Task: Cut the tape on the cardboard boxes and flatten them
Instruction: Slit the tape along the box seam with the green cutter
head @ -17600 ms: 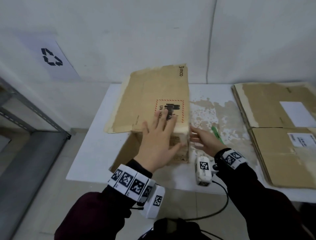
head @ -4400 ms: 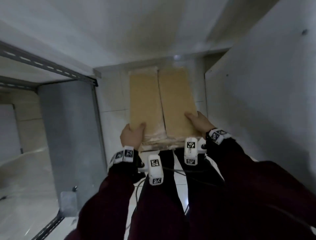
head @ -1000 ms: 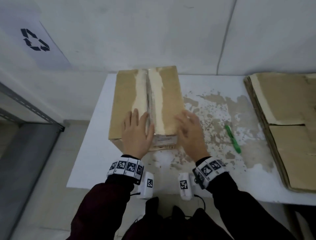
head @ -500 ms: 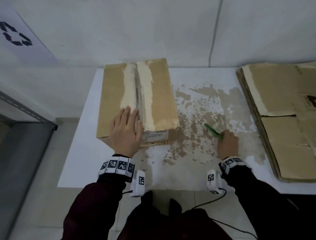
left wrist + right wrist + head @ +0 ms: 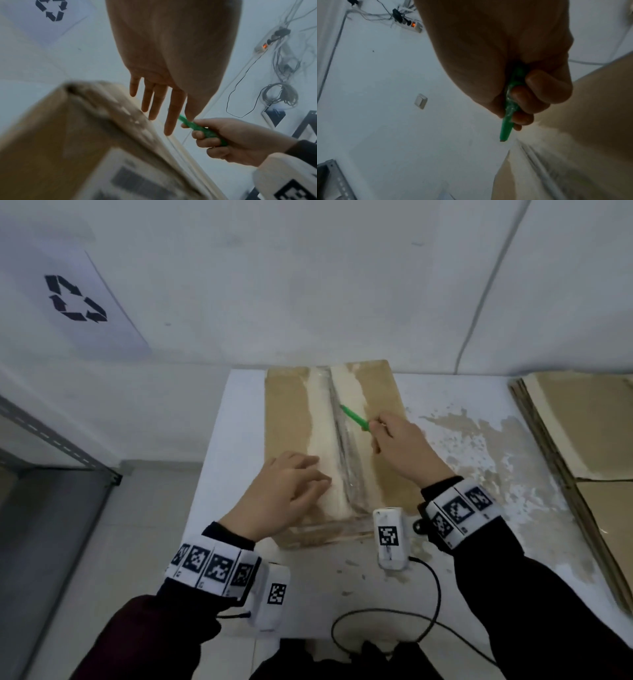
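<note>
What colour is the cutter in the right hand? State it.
Green cutter, clearest in the head view.

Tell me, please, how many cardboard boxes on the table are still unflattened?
1: the taped box stands at the table's left end, under both hands. The pieces at the right edge are a flattened stack; more boxes may sit out of view.

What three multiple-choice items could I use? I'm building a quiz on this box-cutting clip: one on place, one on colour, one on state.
1. Where does the left hand rest?
A. on the box
B. on the flattened stack
C. on the wall

2. What colour is the cutter?
A. red
B. green
C. black

3. How is the right hand?
A. empty
B. flat on the table
C. gripping the cutter

Key: 1 A, fingers lie on the box top; 2 B, green in all views; 3 C, fingers curl round it.
</note>
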A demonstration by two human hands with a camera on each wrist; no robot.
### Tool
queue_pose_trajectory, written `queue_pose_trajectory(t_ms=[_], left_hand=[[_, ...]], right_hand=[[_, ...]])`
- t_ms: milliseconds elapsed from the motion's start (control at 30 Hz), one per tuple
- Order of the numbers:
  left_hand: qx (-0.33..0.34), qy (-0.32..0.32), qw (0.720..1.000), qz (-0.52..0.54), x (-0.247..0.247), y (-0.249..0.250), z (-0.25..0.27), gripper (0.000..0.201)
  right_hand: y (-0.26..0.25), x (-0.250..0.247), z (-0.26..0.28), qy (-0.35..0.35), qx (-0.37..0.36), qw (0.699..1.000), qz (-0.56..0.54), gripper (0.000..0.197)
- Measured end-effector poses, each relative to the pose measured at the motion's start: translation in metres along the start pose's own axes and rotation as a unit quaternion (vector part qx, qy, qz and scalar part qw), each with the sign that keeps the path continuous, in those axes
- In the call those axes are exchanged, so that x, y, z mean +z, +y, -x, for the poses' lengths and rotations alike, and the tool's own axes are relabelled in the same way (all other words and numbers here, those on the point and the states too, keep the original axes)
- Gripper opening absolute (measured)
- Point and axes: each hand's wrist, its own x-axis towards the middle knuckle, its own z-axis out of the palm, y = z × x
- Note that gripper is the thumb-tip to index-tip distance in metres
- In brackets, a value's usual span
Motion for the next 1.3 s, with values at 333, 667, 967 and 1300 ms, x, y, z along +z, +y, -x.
queue_pose_trajectory(t_ms=[333, 667, 967, 1300], left_hand=[[0.064, 0.058, 0.996, -0.007, 0.015, -0.062, -0.025, 0.055], [0.042, 0.079, 0.996, -0.024, 0.024, -0.064, -0.029, 0.058], [0.019, 0.1, 0.994, -0.031, 0.025, -0.057, -0.032, 0.056], [0.001, 0.097, 0.994, -0.04, 0.026, -0.055, -0.034, 0.063]], right_hand=[[-0.029, 0.029, -0.068, 0.009, 0.092, 0.99, 0.109, 0.036], [-0.051, 0.038, -0.109, 0.024, 0.04, 0.957, 0.287, 0.039], [-0.075, 0.032, -0.108, 0.003, 0.005, 0.91, 0.415, 0.032], [-0.05, 0.052, -0.017, -0.065, 0.074, 0.923, 0.372, 0.035]])
